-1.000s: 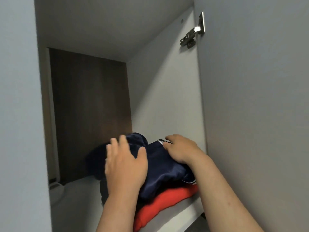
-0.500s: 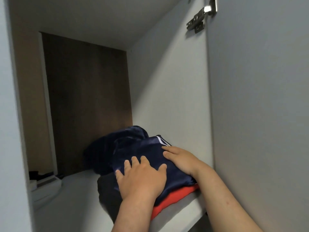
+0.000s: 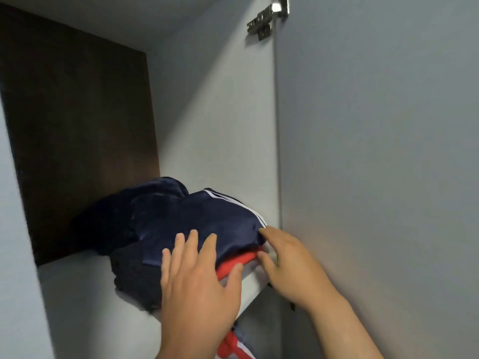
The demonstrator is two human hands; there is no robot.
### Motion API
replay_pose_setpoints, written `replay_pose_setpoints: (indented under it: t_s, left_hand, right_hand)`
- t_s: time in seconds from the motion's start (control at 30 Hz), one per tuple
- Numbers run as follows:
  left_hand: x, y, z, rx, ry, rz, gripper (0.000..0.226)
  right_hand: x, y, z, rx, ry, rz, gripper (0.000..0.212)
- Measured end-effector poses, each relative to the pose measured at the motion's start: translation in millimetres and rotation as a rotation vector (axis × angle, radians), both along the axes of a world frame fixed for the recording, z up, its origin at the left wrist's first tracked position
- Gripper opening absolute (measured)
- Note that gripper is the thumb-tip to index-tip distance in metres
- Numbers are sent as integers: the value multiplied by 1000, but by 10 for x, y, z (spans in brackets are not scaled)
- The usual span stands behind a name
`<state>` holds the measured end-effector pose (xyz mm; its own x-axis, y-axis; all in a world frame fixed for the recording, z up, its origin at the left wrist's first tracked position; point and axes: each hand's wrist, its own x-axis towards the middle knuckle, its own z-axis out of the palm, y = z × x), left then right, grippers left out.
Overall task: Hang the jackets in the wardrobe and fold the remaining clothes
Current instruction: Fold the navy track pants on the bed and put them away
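The single head view looks up and forward, close in front of the wardrobe shelf (image 3: 77,294), facing its back panel (image 3: 77,125).

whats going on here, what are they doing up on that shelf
A person is stowing folded clothes on a wardrobe shelf. A navy garment with white stripes lies on top of a red one, with a black one beside them. The left hand and right hand are both open at the pile's front edge.
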<state>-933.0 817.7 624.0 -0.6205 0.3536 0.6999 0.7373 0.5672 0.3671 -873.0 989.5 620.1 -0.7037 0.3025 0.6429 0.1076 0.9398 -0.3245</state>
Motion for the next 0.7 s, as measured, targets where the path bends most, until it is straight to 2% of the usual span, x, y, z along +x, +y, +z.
replay_pose_setpoints:
  t_s: [0.1,0.23,0.43,0.7]
  left_hand:
    - [200,-149,-246,-7,116,-242,60]
    - [419,-366,-575,-102,23,-531,65]
    - [574,-673,-1009,-243,-145,-621,71]
    - [1065,-763,-1393,-416,-180,-775,85]
  right_hand:
    - [417,-225,-187,60,-81,-120,52]
    - [932,-569,-411,31,-138,-258,51]
    - [1628,-1080,-801,-13,-234,-396,59]
    - [2677,-1656,-1364,-188,-307,-596,57]
